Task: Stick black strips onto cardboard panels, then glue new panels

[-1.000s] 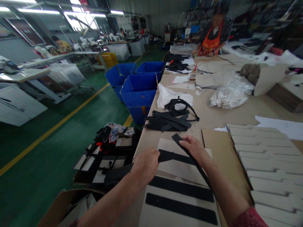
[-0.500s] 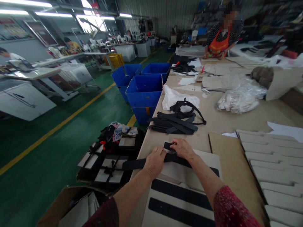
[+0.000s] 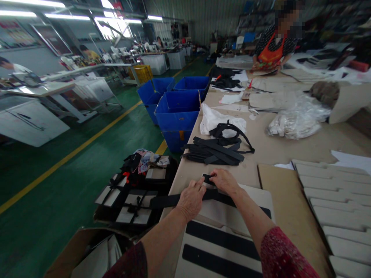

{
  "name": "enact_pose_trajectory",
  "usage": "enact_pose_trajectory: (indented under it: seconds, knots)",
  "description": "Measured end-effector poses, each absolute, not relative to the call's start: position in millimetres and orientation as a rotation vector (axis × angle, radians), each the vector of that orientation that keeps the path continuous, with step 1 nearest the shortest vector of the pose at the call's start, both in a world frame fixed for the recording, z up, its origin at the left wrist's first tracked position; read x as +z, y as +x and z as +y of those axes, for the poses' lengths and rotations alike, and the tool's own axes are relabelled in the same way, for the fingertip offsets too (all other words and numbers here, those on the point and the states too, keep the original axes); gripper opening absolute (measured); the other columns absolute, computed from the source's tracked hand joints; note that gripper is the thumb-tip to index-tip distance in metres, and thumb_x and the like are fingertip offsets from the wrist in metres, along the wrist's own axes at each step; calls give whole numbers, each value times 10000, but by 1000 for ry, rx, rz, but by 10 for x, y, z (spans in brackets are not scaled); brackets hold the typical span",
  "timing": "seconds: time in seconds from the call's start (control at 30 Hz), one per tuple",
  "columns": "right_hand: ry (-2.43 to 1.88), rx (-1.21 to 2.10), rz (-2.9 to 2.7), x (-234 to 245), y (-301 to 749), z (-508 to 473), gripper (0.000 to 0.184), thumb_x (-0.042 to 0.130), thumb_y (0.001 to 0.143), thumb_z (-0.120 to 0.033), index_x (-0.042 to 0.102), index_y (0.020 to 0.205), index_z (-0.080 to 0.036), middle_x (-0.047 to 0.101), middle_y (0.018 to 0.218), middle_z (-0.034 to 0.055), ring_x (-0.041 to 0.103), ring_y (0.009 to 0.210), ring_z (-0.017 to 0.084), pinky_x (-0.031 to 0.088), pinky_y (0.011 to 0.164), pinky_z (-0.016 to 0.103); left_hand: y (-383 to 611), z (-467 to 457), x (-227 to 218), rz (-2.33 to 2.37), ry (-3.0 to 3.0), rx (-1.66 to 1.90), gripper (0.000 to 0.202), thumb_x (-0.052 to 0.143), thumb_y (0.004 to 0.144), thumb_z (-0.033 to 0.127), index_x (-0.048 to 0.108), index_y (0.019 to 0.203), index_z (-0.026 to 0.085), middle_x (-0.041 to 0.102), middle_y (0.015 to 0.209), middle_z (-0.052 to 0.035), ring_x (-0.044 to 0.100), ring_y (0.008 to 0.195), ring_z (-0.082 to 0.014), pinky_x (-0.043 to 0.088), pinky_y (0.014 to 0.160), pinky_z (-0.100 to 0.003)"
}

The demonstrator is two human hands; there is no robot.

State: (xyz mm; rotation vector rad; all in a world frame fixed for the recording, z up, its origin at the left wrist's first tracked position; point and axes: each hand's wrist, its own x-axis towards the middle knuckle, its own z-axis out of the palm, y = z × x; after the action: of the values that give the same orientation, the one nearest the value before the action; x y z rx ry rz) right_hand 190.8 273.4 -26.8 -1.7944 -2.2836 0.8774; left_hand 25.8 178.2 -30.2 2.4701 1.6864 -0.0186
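Observation:
Beneath my hands lies a beige panel [image 3: 257, 195] bearing black strips. My right hand [image 3: 225, 180] is closed in a pinch on a short visible end of a black strip [image 3: 207, 178] at the panel's far left corner. My left hand [image 3: 191, 197] is beside it, index finger extended to that strip's end. Another black strip [image 3: 165, 201] sticks out leftward from under my left hand, past the table edge, and appears held in its curled fingers; those fingers' undersides are hidden. Closer to me lies a second beige panel [image 3: 214, 240] with two black strips across it.
Black strips lie piled [image 3: 213, 150] ahead, near a white plastic bag [image 3: 207, 117]. Overlapping beige panels [image 3: 327, 195] line the right side. Left of the table are blue bins [image 3: 178, 112] and boxes with tied bundles [image 3: 135, 208]. A co-worker in an orange apron [image 3: 271, 56] stands across the table.
My left index finger has straightened toward the end of the upper strip. My right hand stays nearly in place, still pinching. The co-worker has shifted slightly to the right.

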Motion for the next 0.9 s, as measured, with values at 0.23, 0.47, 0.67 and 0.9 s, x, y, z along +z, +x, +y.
enact_pose_trajectory:
  seconds: [0.23, 0.47, 0.67, 0.9]
  knots:
    - [-1843, 797, -2312, -232, 1848, 2703, 182, 638, 835, -280, 706, 979, -192, 733, 991, 113, 657, 954, 249, 419, 778, 318, 265, 1795, -283, 1682, 2455, -53, 345, 472, 821, 92, 578, 1129, 204, 369, 1534, -18, 437, 1144, -233, 469, 955, -366]
    - [-1869, 804, -2307, 8, 2373, 2356, 320, 671, 769, -276, 640, 1085, -235, 733, 939, 61, 665, 899, 234, 416, 735, 294, 249, 1838, -298, 1671, 2457, -15, 331, 480, 805, 79, 579, 1099, 193, 385, 1526, -39, 441, 1122, -244, 459, 951, -366]
    - [-1904, 927, -2034, -65, 3388, 2060, 159, 575, 788, -240, 664, 917, -212, 728, 863, 29, 662, 822, 192, 450, 732, 284, 234, 1832, -360, 1681, 2474, -5, 349, 473, 799, 68, 574, 1099, 215, 365, 1539, -20, 431, 1133, -255, 475, 900, -373]
    - [-2076, 717, -1698, -370, 3505, 2013, 156, 559, 823, -293, 635, 925, -202, 721, 901, 59, 657, 822, 206, 461, 739, 307, 223, 1842, -408, 1697, 2509, -36, 321, 491, 805, 86, 572, 1091, 206, 384, 1527, -19, 430, 1132, -244, 466, 919, -349]
